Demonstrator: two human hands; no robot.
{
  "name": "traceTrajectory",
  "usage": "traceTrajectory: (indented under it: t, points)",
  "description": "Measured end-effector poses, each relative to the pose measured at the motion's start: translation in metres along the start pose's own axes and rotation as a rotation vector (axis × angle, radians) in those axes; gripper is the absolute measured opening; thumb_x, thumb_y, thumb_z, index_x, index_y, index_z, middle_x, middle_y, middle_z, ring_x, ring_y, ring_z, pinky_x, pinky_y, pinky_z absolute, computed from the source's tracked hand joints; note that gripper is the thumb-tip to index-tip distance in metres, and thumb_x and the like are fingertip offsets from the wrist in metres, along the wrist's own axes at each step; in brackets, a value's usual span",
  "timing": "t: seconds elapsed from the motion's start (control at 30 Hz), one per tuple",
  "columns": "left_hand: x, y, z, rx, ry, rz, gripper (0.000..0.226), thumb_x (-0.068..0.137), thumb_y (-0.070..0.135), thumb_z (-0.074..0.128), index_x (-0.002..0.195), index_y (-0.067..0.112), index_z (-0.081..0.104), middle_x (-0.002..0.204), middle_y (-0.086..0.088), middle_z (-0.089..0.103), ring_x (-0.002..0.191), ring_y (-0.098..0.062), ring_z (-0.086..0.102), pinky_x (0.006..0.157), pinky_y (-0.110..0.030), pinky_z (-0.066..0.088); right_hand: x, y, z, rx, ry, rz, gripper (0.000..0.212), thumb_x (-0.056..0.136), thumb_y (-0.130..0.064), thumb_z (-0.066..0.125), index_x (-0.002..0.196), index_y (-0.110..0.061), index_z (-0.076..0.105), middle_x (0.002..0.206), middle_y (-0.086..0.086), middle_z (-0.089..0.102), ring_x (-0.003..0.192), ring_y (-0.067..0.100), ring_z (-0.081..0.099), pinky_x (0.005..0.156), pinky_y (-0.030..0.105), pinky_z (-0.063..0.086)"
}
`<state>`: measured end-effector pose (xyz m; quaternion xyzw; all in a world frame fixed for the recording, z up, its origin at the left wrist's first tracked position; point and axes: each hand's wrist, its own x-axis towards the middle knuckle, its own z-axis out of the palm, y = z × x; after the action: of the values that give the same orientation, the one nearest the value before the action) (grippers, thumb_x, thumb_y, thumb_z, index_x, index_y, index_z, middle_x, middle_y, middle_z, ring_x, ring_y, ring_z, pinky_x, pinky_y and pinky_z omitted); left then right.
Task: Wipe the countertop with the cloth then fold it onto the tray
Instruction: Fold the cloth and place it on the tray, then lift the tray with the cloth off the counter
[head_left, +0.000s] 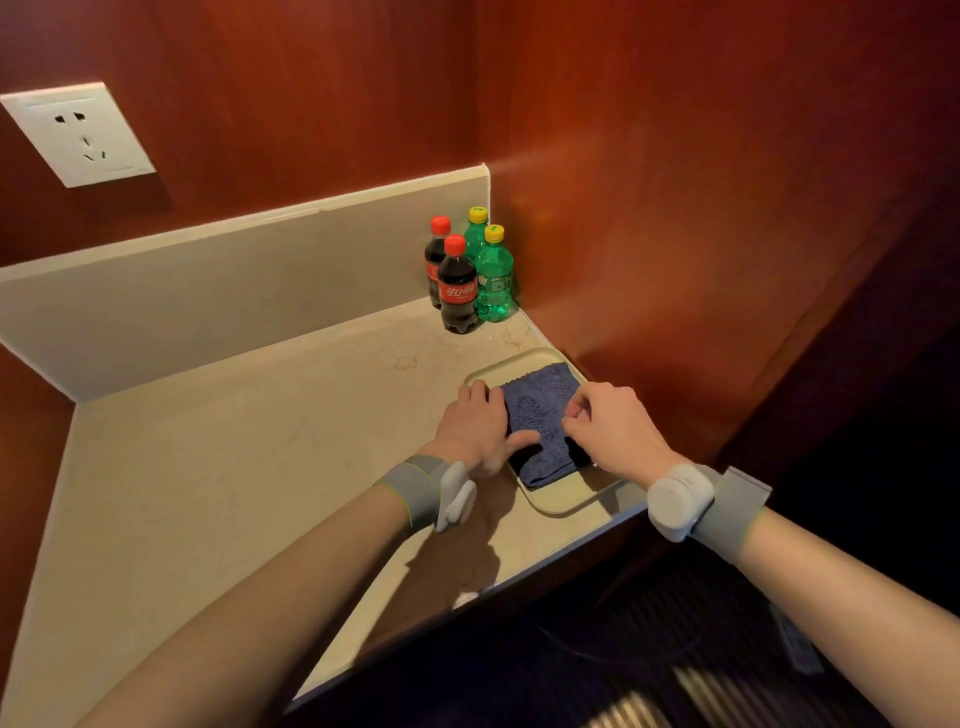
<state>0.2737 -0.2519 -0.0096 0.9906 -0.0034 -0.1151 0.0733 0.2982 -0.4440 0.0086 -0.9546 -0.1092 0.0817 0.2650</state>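
Note:
A dark blue cloth (540, 410) lies folded on a beige tray (558, 501) at the right end of the beige countertop (249, 467). My left hand (478, 431) rests flat on the cloth's left edge, its thumb pressing on the fabric. My right hand (613, 426) is on the cloth's right side with the fingertips pinched together on the fabric. The cloth's near end hangs slightly toward the tray's front rim. Part of the cloth is hidden under both hands.
Two cola bottles (457, 286) and two green soda bottles (493, 275) stand in the back right corner. A pale backsplash (234, 280) runs along the back, a wall socket (78, 132) above it. Red wood walls enclose the counter. Its front edge drops to dark floor.

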Motion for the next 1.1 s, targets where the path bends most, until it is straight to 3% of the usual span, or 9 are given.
traceTrajectory:
  t: [0.13,0.3,0.5,0.67,0.9,1.1]
  points:
    - [0.015,-0.010,-0.009,-0.039,0.056,-0.002,0.077,0.100,0.066,0.048,0.143,0.002,0.044,0.145,-0.021,0.044,0.134,-0.039,0.041,0.108,-0.047,0.043,-0.031,0.009,-0.002,0.360,-0.129,0.251,0.031,0.097,-0.019,0.067,0.089,0.012,0.069,0.066,0.020,0.076,0.047,0.024,0.068,0.046,0.030,0.056]
    - [0.041,-0.010,-0.015,-0.013,0.039,0.037,0.069,0.105,0.057,0.048,0.142,-0.001,0.045,0.146,-0.024,0.046,0.131,-0.040,0.045,0.110,-0.045,0.039,-0.060,0.025,-0.003,0.599,-0.224,0.463,0.034,0.101,-0.016,0.067,0.084,0.014,0.070,0.059,0.020,0.070,0.037,0.023,0.061,0.035,0.023,0.046]
    - [0.062,-0.008,-0.022,-0.048,0.042,0.017,0.059,0.106,0.045,0.053,0.144,0.000,0.046,0.148,-0.024,0.049,0.134,-0.041,0.047,0.110,-0.045,0.039,-0.070,0.032,0.003,0.820,-0.241,0.547,0.017,0.103,-0.010,0.065,0.097,0.006,0.063,0.054,0.014,0.067,0.033,0.021,0.063,0.032,0.021,0.047]
    - [0.066,0.002,-0.019,-0.030,0.046,-0.019,0.061,0.107,0.044,0.051,0.150,0.002,0.041,0.151,-0.022,0.044,0.138,-0.041,0.042,0.109,-0.049,0.041,-0.065,0.038,0.014,0.999,-0.164,0.615,0.020,0.100,-0.006,0.071,0.110,0.008,0.062,0.072,0.022,0.065,0.033,0.020,0.064,0.033,0.024,0.051]
    - [0.068,0.005,-0.011,-0.039,0.106,-0.097,0.061,0.107,0.046,0.049,0.150,0.005,0.041,0.149,-0.018,0.044,0.139,-0.039,0.041,0.107,-0.049,0.041,-0.060,0.042,0.027,1.059,-0.108,0.666,0.019,0.095,-0.003,0.076,0.093,0.012,0.063,0.057,0.018,0.064,0.030,0.022,0.057,0.033,0.023,0.046]
    - [0.067,-0.002,-0.012,-0.208,0.156,-0.297,0.060,0.102,0.049,0.050,0.146,0.009,0.051,0.147,-0.018,0.048,0.138,-0.039,0.041,0.109,-0.048,0.037,-0.057,0.028,0.018,0.979,-0.204,0.532,0.023,0.093,-0.004,0.074,0.078,0.009,0.064,0.052,0.017,0.067,0.030,0.023,0.057,0.032,0.022,0.044]
